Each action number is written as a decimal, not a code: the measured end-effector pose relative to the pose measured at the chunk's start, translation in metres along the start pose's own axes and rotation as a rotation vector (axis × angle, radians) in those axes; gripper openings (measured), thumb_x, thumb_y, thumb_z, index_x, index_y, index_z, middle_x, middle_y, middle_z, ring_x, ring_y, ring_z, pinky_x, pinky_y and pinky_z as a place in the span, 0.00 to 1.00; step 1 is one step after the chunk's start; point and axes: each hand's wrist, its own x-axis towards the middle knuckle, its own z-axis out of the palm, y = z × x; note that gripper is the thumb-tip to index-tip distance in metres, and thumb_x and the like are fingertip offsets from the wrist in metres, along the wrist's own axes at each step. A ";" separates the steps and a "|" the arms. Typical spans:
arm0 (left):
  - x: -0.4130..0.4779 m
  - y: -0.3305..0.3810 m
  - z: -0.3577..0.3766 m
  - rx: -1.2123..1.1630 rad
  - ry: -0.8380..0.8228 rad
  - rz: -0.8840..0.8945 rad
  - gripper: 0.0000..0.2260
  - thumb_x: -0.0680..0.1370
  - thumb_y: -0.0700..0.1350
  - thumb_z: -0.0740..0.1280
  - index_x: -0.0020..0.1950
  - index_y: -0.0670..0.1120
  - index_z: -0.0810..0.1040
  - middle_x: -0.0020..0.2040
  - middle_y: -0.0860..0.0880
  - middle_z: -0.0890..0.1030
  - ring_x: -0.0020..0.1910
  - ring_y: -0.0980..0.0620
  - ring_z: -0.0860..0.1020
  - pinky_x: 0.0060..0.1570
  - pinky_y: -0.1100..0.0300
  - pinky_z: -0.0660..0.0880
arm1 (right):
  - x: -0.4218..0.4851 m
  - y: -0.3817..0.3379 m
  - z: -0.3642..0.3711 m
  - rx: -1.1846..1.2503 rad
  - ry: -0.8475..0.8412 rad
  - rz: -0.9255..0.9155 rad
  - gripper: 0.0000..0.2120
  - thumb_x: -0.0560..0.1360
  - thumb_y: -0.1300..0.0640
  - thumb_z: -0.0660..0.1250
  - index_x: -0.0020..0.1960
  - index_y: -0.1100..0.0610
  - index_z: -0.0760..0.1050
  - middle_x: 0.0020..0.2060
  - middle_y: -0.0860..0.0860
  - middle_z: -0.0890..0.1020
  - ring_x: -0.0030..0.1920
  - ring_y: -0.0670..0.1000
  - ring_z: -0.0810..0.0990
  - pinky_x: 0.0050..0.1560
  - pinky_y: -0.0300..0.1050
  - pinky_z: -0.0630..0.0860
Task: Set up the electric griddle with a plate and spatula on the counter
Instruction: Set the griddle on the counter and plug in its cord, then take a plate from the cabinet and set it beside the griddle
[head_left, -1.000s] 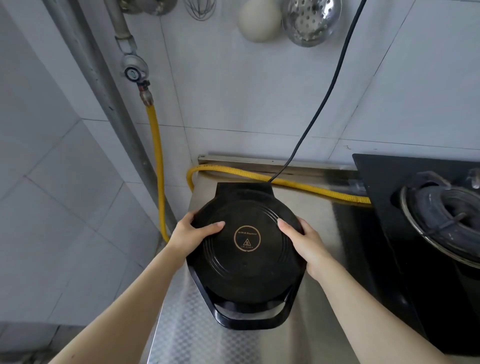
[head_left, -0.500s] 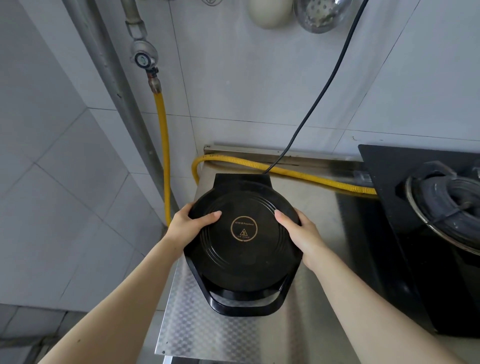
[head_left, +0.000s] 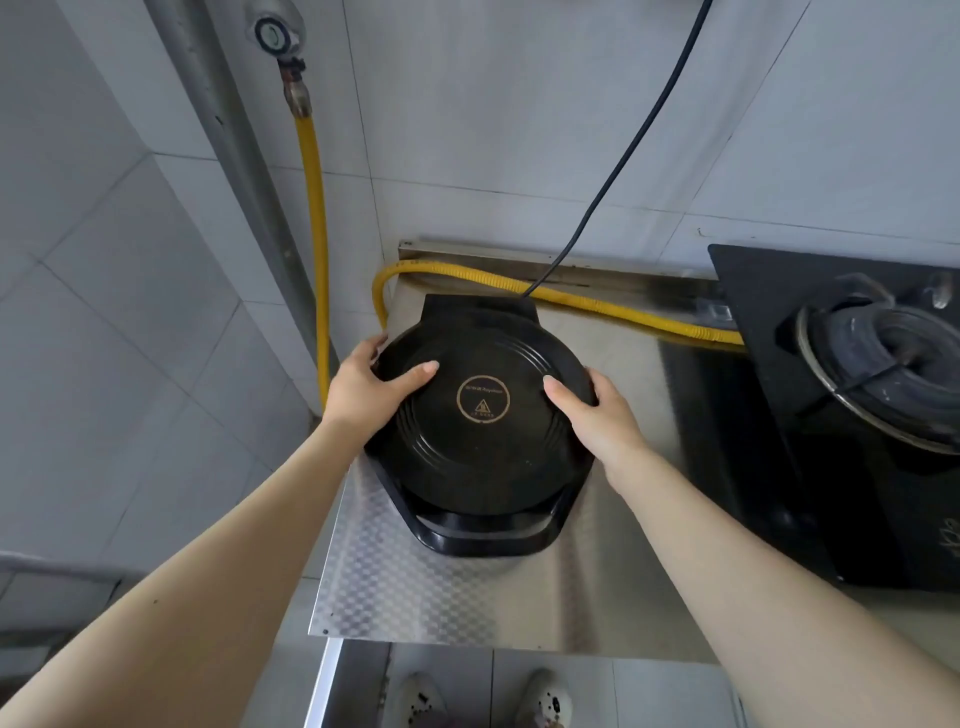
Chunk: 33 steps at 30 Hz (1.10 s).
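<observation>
Both of your hands grip the closed black electric griddle (head_left: 480, 415): your left hand (head_left: 366, 387) wraps its left rim, your right hand (head_left: 597, 410) its right rim, thumbs on the lid. It sits on the steel counter (head_left: 415, 587), beside the gas stove (head_left: 857, 415).

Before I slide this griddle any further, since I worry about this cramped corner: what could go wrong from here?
1. The griddle sits near the counter's left edge; a push by the right hand could tip it off.
2. Its black cord crosses the yellow gas hose and might snag it.
3. The left hand hangs past that edge, so its grip looks weak.
</observation>
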 end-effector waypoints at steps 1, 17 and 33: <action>-0.007 0.000 0.001 0.071 0.067 0.089 0.38 0.66 0.63 0.72 0.72 0.52 0.65 0.70 0.48 0.71 0.67 0.47 0.70 0.64 0.48 0.70 | -0.008 0.006 -0.003 -0.038 0.035 -0.021 0.36 0.70 0.36 0.68 0.74 0.48 0.64 0.71 0.49 0.72 0.70 0.55 0.71 0.69 0.56 0.69; -0.183 0.000 0.071 0.226 0.350 0.622 0.11 0.76 0.49 0.66 0.58 0.50 0.78 0.61 0.52 0.76 0.62 0.53 0.71 0.60 0.62 0.66 | -0.140 0.087 -0.075 0.061 0.133 -0.285 0.09 0.75 0.62 0.67 0.50 0.49 0.81 0.45 0.43 0.83 0.50 0.45 0.81 0.51 0.35 0.74; -0.356 -0.147 0.151 0.318 0.290 0.376 0.03 0.74 0.41 0.69 0.45 0.49 0.79 0.46 0.55 0.77 0.46 0.57 0.75 0.46 0.73 0.68 | -0.227 0.267 -0.095 0.131 -0.128 -0.007 0.13 0.72 0.71 0.63 0.40 0.56 0.81 0.34 0.53 0.85 0.37 0.51 0.81 0.47 0.47 0.77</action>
